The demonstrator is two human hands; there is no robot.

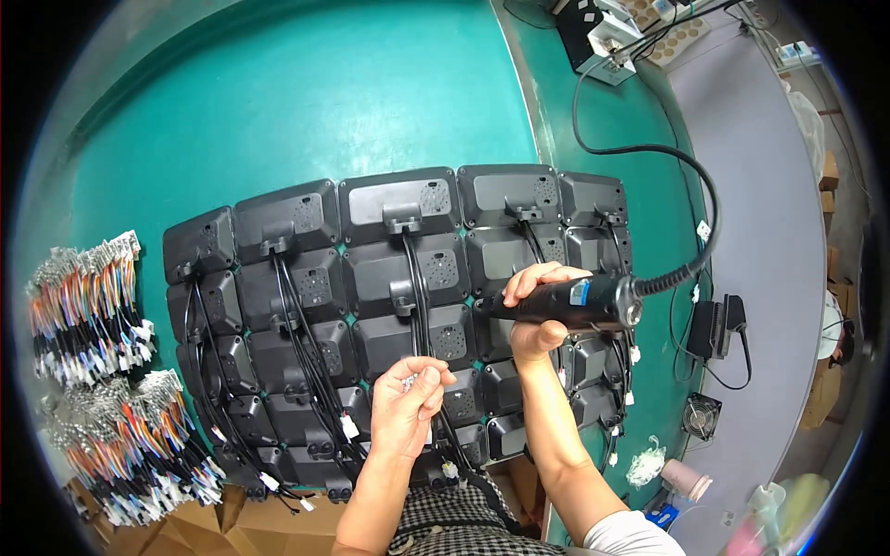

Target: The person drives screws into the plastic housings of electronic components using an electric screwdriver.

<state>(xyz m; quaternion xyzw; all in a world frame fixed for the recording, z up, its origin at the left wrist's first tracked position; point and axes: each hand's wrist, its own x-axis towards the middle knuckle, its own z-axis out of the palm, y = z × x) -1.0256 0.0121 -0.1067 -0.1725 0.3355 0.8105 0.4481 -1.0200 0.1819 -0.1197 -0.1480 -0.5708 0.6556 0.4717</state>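
Observation:
My right hand (536,315) is wrapped round a black corded electric screwdriver (593,304), held sideways above the panels with its narrow end to the left. From its right end a thick black cord loops up and away. My left hand (408,408) is closed in a pinch over the middle column; what its fingers hold, if anything, is too small to make out. Beneath both hands lie rows of black plastic housings (399,273), backs up, each with a small bracket. Bundles of black cables (417,296) with white connectors run down over them toward me.
Bundles of multicoloured wire harnesses (88,306) lie at the left. The bench has a green mat (306,102). A control box (593,42) stands at the far right; a black adapter (714,326), a small fan (701,416) and a pink cup (684,480) sit along the right side. Cardboard boxes (278,517) are below the near edge.

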